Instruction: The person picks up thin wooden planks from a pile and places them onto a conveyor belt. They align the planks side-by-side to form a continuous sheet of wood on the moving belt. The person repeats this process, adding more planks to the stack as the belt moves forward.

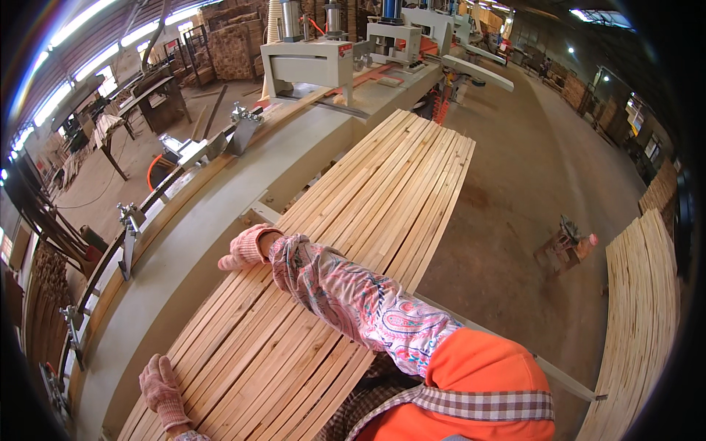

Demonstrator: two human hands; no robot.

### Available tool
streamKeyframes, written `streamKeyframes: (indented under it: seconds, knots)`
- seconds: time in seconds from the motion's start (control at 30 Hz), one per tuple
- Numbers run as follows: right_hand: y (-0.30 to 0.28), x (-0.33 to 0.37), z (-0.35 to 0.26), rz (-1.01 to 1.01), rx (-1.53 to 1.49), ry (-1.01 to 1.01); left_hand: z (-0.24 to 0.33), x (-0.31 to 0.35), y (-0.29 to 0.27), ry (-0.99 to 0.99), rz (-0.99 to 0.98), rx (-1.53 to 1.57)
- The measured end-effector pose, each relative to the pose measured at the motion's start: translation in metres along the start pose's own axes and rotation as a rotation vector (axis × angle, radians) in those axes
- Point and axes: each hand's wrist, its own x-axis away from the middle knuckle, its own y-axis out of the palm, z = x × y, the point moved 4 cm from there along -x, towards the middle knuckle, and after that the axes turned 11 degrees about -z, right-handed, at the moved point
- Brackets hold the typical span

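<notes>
A wide layer of pale, narrow wooden strips (353, 220) lies side by side in front of me, running from lower left to upper right. My right hand (248, 248), in a pink knitted glove, reaches across the layer to its left edge, its fingers bent over the outermost strip. Nearer to me, my left hand (162, 389), gloved the same way, closes on that same edge close to the lower end. The undersides of both hands' fingers are hidden. My patterned right sleeve covers part of the strips.
Along the left runs a long grey machine bed (176, 264) with a brown rail and metal clamps (129, 228). A grey press unit (309, 66) with cylinders stands at the far end. Another strip stack (636, 316) is at right, near a small stand (565, 246) on the floor.
</notes>
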Motion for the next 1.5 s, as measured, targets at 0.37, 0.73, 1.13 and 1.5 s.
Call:
streamKeyframes:
  seconds: [0.37,0.73,1.13,1.5]
  knots:
    - [0.003,-0.011,0.0,0.021,0.056,0.003,0.002,0.0,-0.002,0.002,-0.024,0.019]
    - [-0.011,-0.004,-0.016,0.246,0.037,-0.178,-0.001,-0.001,0.0,0.032,-0.034,-0.003]
    - [-0.005,0.005,-0.017,0.073,-0.038,0.005,0.01,0.002,-0.005,0.119,-0.072,-0.095]
    - [-0.001,-0.012,-0.014,0.126,0.006,-0.01,0.007,0.003,-0.003,0.143,-0.076,-0.162]
